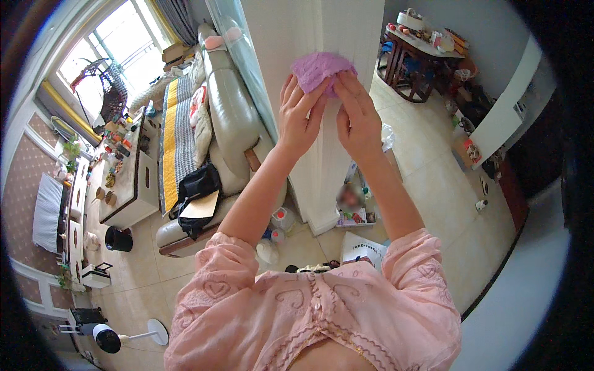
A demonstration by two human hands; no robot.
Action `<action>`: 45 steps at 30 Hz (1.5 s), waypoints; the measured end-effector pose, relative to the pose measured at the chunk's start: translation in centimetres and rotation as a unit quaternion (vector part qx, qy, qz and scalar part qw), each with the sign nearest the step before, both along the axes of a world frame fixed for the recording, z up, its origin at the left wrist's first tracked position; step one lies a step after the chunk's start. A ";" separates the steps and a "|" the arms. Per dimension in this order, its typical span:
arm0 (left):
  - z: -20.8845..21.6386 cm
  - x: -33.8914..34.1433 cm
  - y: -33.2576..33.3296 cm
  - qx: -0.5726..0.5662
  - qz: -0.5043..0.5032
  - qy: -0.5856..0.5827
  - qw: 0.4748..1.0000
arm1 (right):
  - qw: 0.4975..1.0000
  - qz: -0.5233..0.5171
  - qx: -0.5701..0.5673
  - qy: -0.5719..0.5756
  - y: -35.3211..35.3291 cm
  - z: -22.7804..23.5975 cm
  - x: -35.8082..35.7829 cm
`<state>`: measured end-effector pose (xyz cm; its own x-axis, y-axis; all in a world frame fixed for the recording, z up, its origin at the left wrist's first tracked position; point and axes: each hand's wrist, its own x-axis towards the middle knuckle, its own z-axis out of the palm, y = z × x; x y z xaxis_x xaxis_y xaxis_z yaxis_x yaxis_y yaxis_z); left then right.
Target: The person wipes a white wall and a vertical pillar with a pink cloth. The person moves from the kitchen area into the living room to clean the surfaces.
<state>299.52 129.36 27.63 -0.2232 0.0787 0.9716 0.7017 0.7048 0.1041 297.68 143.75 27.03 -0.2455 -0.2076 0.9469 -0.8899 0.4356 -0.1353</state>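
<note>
A bunched purple cloth (318, 67) is pressed against the face of a white pillar (291, 28), high up in front of me. My left hand (301, 117) holds the cloth's lower left part, its fingertips partly hidden behind the folds. On the other side, my right hand (359, 117) grips the lower right part with its fingers bent over the edge. Both arms reach upward, and the hands are close together but apart from each other. The pillar's corner edge runs down between my wrists to the tiled floor.
Left of the pillar stands a pale leather sofa (232, 93) with a striped cover and a black bag (201, 188). A long low table (133, 185) holds many small items. Bottles (281, 216) and boxes sit round the pillar's foot. A cluttered side table (427, 46) stands far right.
</note>
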 end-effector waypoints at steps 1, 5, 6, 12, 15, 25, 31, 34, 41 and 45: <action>-0.7 -0.1 0.2 0.032 -0.024 -0.024 0.999 | 1.000 -0.001 0.002 -0.010 0.0 -0.5 0.1; -3.3 0.6 0.9 0.097 -0.054 -0.105 0.988 | 0.999 -0.021 0.023 -0.033 0.2 -2.5 0.9; -3.8 0.9 0.9 0.097 -0.047 -0.122 0.987 | 0.999 -0.016 0.023 -0.046 0.3 -3.2 1.1; -9.6 -0.1 0.6 0.153 -0.067 -0.138 0.976 | 0.997 -0.009 0.030 -0.075 0.1 -6.3 1.9; -9.8 -0.3 2.0 0.285 -0.170 -0.063 0.941 | 0.993 0.028 0.001 -0.119 0.1 -7.1 2.1; -1.8 0.1 1.6 0.107 0.081 0.020 0.991 | 1.000 -0.003 -0.016 -0.027 -2.3 -1.6 0.9; -7.2 1.9 2.5 0.152 -0.064 -0.194 0.967 | 0.997 -0.024 0.032 -0.059 -1.3 -6.8 1.4; -10.1 2.8 2.8 0.194 -0.101 -0.245 0.945 | 0.993 -0.029 0.053 -0.104 -1.2 -9.7 2.3; -15.2 4.2 2.2 0.150 -0.069 -0.341 0.925 | 0.985 -0.029 0.086 -0.146 -0.4 -15.2 3.3; -18.0 5.3 2.2 0.168 -0.083 -0.399 0.898 | 0.966 -0.029 0.140 -0.214 0.4 -18.1 4.2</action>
